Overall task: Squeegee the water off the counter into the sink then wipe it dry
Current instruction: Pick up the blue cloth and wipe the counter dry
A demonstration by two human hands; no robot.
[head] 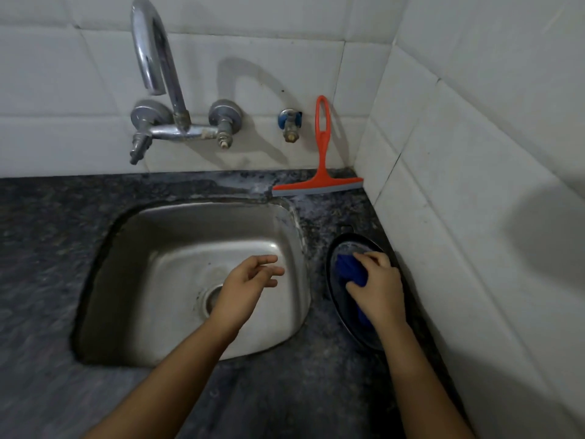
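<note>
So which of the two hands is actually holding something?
The right hand, beside the steel sink: it grips a blue cloth on a dark round plate. The left hand hangs open and empty over the basin.

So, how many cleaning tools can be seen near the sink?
2. The orange squeegee leans against the back wall, in the corner. The blue cloth lies on the dark plate, under the right hand.

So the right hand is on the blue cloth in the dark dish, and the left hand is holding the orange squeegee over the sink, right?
Not quite. The head view shows the left hand empty over the sink; the squeegee leans against the wall. The right hand is on the cloth in the dish.
</note>
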